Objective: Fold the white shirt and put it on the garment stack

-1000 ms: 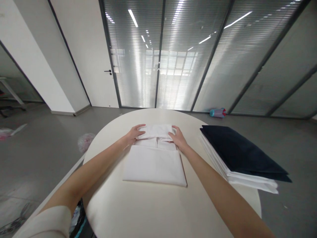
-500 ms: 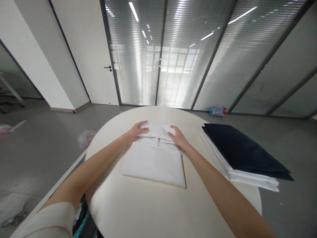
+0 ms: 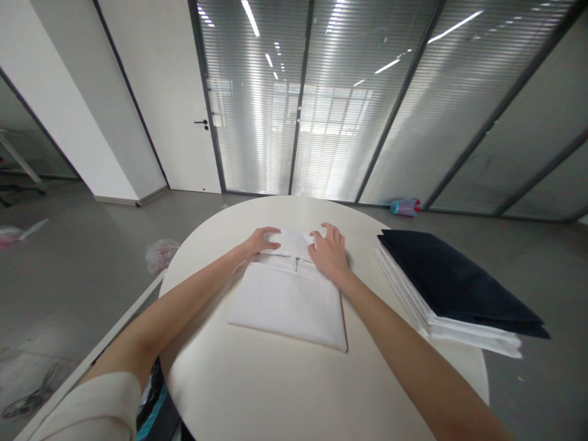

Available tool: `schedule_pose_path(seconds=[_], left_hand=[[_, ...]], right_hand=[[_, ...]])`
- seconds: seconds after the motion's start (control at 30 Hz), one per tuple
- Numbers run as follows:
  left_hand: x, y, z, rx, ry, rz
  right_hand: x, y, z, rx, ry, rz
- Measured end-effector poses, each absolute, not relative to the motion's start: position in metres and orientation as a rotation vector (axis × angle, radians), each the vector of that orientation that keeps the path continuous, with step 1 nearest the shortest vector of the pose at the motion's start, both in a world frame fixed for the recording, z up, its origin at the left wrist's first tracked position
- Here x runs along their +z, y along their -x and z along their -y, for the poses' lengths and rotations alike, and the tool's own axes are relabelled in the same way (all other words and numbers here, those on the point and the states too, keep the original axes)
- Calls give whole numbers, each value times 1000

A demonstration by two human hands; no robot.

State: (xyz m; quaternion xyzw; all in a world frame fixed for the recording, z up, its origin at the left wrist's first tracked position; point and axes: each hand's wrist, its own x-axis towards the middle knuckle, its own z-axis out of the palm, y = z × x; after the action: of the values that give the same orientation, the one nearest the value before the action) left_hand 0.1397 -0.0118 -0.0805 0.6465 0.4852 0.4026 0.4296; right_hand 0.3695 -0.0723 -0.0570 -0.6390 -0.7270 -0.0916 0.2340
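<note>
A folded white garment (image 3: 289, 300) lies in the middle of a round white table (image 3: 257, 392). Its far end is turned back into a narrow band (image 3: 291, 244). My left hand (image 3: 260, 241) rests on the left end of that band, fingers curled over the cloth. My right hand (image 3: 328, 252) lies flat on the band's right end with the fingers spread. Both forearms reach in from the near edge.
A stack of folded cloths (image 3: 454, 288), dark navy on top and white below, sits on the table's right side and overhangs the edge. Glass walls with blinds stand behind. A plastic bag (image 3: 160, 254) and a small teal-and-red object (image 3: 405, 206) lie on the grey floor.
The turned-back band has been pressed flatter. My right hand has lifted its fingers and spread over the right end; my left hand has stayed at the left end.
</note>
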Motion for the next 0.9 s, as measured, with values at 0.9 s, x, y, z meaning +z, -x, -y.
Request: schedule_pose_path(seconds=[0.9], left_hand=[[-101,-167,6,403,-2706,-1486]], right_hand=[[-103,-426,11,196,1964,2083]])
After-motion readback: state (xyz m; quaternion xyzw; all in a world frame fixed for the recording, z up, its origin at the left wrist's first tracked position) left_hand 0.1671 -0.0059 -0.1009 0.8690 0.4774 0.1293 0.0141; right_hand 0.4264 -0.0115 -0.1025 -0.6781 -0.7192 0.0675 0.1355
